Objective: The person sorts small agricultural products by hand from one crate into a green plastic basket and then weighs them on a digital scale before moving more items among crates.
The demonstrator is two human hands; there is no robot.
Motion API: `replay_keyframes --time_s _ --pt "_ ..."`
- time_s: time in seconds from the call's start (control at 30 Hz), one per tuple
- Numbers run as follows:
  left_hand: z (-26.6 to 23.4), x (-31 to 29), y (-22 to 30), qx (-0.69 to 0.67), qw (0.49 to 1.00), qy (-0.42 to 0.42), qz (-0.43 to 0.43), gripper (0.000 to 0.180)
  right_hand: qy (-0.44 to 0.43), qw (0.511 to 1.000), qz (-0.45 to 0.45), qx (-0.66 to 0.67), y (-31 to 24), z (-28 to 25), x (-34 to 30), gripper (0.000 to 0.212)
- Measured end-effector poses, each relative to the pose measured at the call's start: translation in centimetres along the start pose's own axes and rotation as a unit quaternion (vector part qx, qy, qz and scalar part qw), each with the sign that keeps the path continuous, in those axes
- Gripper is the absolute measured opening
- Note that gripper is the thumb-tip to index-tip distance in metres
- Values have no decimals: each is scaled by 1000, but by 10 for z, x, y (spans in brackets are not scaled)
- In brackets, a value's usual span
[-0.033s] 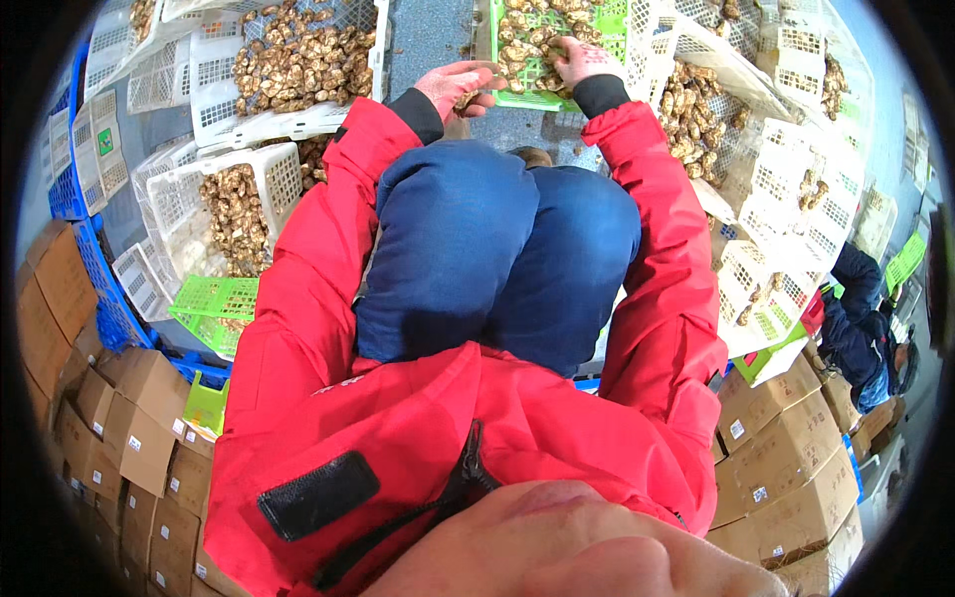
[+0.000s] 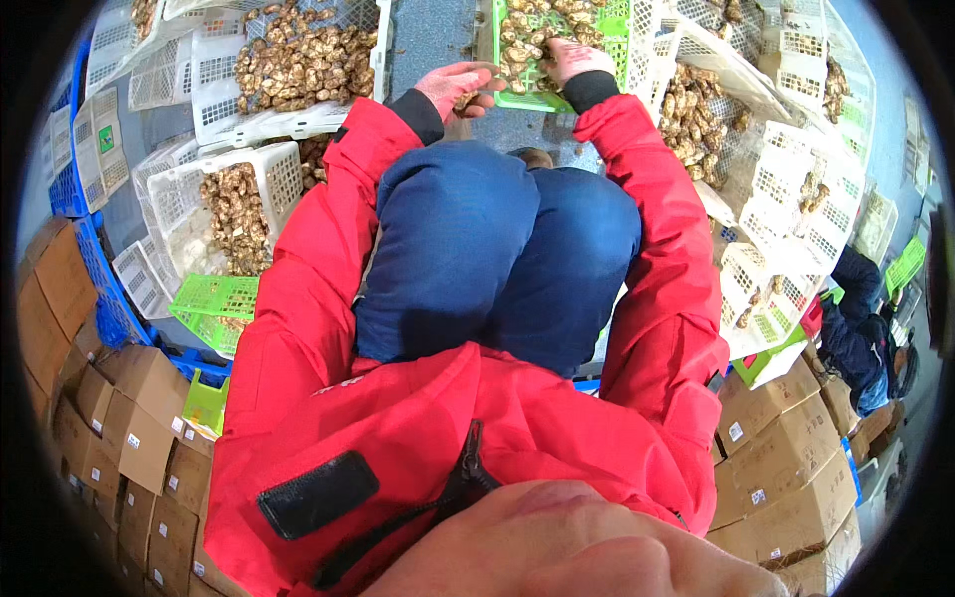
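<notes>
My left hand [image 2: 458,90] is in front of my knees, left of the green crate [image 2: 542,101]. Its fingers are curled round a small brown mushroom [image 2: 466,99], partly hidden by them. Over the right part of that crate, my right hand [image 2: 579,62] reaches in with its fingers bent down to the left. They close at a dark brown mushroom [image 2: 545,62]; the fingertips are partly hidden. More brown-and-cream mushrooms [image 2: 519,28] lie loosely spread on the crate's mesh bottom.
White crates of mushrooms stand on the left [image 2: 284,127] and right [image 2: 766,99]. Another green crate [image 2: 214,298] lies at left. Cardboard boxes are stacked behind me on the left [image 2: 139,438] and right [image 2: 786,448]. A person [image 2: 858,328] in dark clothing is at the far right.
My right hand has shifted a little to the left over the mushrooms in the green crate. My left hand stays in place with its mushroom.
</notes>
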State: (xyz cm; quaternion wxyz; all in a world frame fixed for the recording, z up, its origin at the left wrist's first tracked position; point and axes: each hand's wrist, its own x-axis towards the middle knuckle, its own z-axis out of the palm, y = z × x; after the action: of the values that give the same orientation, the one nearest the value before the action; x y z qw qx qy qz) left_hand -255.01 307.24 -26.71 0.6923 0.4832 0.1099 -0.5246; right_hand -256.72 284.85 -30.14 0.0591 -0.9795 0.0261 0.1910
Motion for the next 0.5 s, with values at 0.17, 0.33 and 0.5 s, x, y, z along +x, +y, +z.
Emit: replay_keyframes --time_s 0.17,0.33,0.5 --pt "-4 -1 1 -21 1000 -14 -14 24 -70 994 16 -83 -35 -18 -3 21" --pt "-3 -2 -1 -20 1000 -1 -17 24 -105 992 65 -13 -17 -18 2 27" --pt "-3 2 2 -8 998 -56 29 39 -84 874 104 467 -12 -24 -14 36"
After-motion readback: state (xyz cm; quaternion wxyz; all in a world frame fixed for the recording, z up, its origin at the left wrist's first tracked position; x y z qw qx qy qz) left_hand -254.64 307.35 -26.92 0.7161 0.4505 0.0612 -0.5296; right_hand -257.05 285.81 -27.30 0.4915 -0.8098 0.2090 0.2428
